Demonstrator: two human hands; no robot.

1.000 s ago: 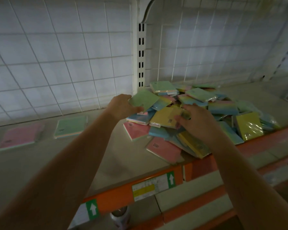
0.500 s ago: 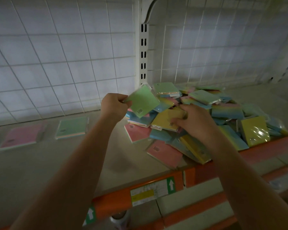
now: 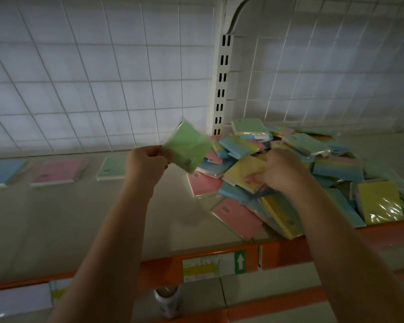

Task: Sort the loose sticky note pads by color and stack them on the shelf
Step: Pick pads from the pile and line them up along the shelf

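Since a second ago the left hand (image 3: 147,164) has lifted the green pad (image 3: 187,148) up off the pile (image 3: 289,169) and it now hangs tilted in the air in front of the wire grid back (image 3: 91,78), pinched by its edge. Right hand (image 3: 280,173) is down in the pile, fingers curled round a yellow pad (image 3: 243,171). Over on the left of the shelf (image 3: 56,217), three pads lie flat in a row, apart from each other: a blue pad (image 3: 2,171), a pink pad (image 3: 58,170), and a second green pad (image 3: 112,167).
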